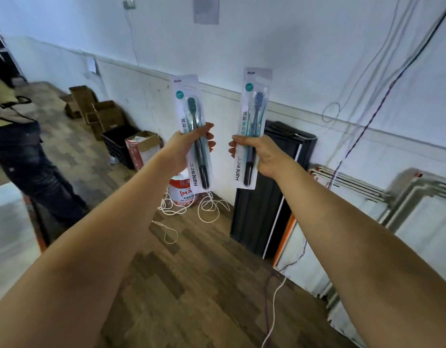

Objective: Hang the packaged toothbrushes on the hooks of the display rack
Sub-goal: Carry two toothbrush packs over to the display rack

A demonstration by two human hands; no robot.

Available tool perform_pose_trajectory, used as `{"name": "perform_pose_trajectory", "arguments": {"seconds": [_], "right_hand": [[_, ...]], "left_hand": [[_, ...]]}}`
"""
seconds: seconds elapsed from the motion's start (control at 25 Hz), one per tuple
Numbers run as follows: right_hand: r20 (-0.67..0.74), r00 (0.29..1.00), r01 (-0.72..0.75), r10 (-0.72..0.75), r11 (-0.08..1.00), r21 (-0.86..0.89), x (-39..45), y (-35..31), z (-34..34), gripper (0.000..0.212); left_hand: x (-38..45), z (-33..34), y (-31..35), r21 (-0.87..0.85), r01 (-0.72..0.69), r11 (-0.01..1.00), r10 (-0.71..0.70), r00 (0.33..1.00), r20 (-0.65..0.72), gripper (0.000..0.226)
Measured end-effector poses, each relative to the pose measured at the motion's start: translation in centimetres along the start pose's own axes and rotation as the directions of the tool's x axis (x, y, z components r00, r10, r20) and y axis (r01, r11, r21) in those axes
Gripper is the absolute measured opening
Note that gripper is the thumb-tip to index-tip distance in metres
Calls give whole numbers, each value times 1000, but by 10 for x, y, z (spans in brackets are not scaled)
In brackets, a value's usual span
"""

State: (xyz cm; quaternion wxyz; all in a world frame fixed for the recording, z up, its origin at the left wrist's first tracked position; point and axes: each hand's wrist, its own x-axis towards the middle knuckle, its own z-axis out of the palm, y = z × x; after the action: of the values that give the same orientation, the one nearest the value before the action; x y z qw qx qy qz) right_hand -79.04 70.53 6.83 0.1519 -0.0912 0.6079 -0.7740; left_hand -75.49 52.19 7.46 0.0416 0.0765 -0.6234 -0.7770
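Observation:
Both arms are stretched out in front of me, each hand holding up one packaged toothbrush. My left hand (184, 149) grips a pack with a green and black toothbrush (191, 106) around its middle, upright and leaning slightly left. My right hand (262, 154) grips a pack with a blue-headed toothbrush (256, 101), also upright. The two packs are apart, side by side, in front of a white wall. No display rack or hooks show in this view.
A person in dark jeans (28, 159) stands at the left. Cardboard boxes (101, 114), a black crate (119, 144) and a red-and-white bucket (181, 189) sit by the wall. Black panels (264, 197) and framed boards (367, 222) lean at right. White cords (207, 207) lie on the wooden floor.

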Motion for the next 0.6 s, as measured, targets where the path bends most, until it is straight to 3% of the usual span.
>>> {"name": "perform_pose_trajectory", "arguments": {"seconds": [0.12, 0.36, 0.6], "right_hand": [[65, 998, -21, 22, 1000, -14, 33, 11, 20, 6], [228, 969, -68, 96, 989, -130, 104, 40, 56, 10], [462, 877, -33, 134, 975, -220, 194, 45, 100, 9]], "left_hand": [[23, -30, 1, -73, -9, 997, 4, 997, -75, 14], [57, -93, -15, 67, -30, 997, 40, 988, -148, 5], [96, -134, 1, 107, -54, 993, 84, 953, -292, 8]]}}
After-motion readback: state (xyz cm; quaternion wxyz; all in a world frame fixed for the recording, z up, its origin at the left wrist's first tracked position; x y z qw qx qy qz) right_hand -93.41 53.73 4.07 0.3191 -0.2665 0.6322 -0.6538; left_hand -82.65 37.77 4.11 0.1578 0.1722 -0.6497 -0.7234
